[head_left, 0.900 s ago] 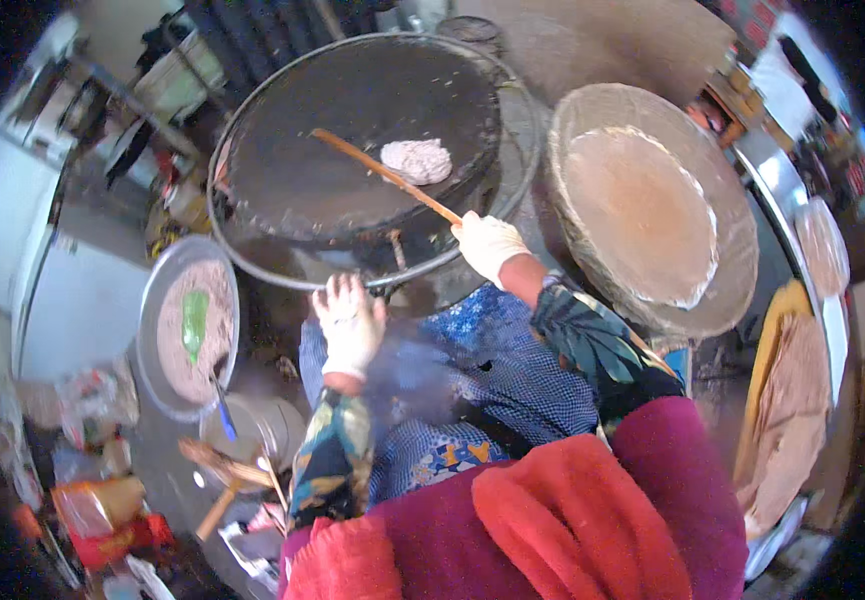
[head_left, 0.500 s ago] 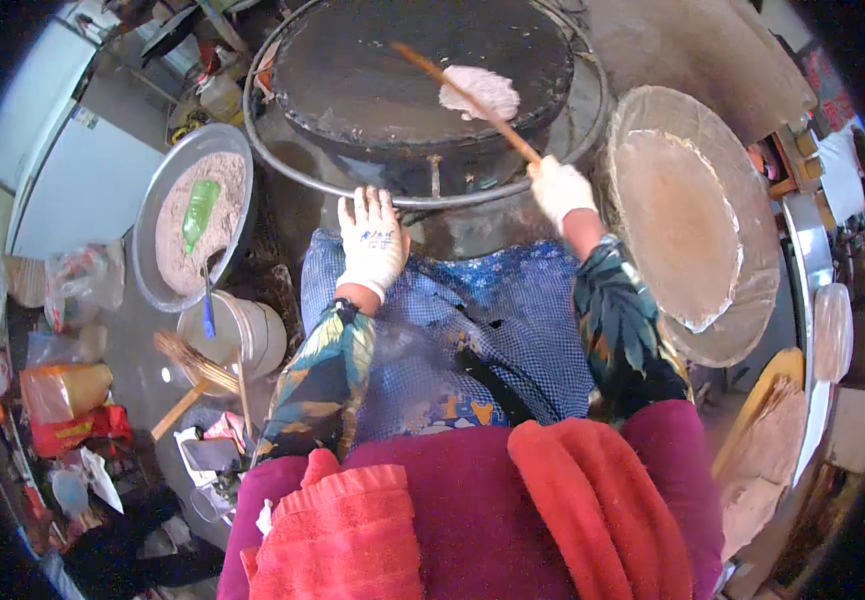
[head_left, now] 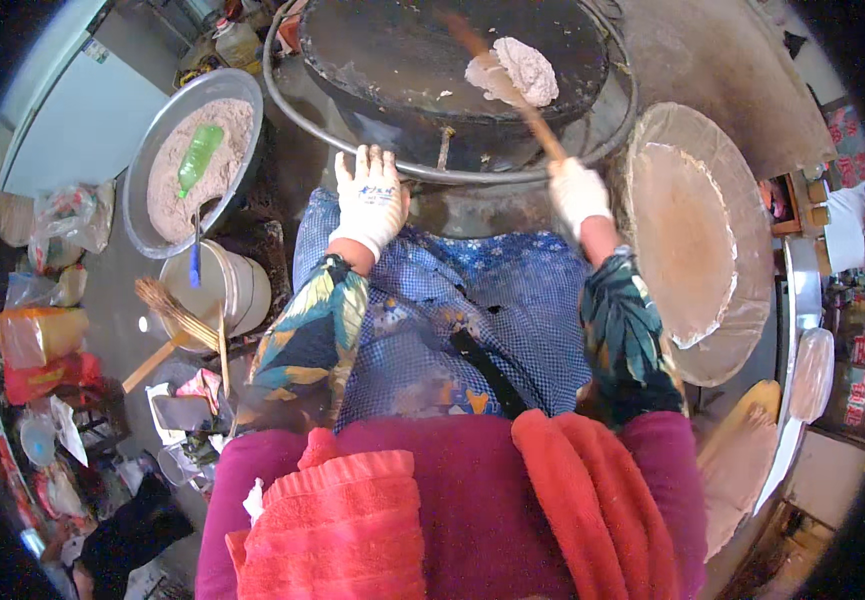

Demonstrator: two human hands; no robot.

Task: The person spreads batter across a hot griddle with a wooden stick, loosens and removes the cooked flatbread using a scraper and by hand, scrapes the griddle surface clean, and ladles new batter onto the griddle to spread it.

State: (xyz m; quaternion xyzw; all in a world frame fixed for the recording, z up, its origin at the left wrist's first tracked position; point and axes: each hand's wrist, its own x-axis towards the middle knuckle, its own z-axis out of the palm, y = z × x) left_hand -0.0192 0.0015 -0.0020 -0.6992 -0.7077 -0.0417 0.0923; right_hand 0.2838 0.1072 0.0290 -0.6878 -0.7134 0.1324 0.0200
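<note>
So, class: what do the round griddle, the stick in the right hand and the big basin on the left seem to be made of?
Griddle: probably cast iron, matt black and sooty. Stick, held by the gloved right hand: wood, plain pale brown. Basin: thin metal, likely aluminium or steel, with a dull grey shine at its rim.

Left hand (head_left: 370, 195): white glove, fingers spread and pointing forward, palm down, laid flat. Left forearm: bent at the elbow, patterned sleeve to the wrist, a strip of bare wrist showing. Right hand (head_left: 578, 190): white glove, fist closed in a grip, knuckles up. Right forearm: patterned sleeve, angled forward and slightly inward.
</note>
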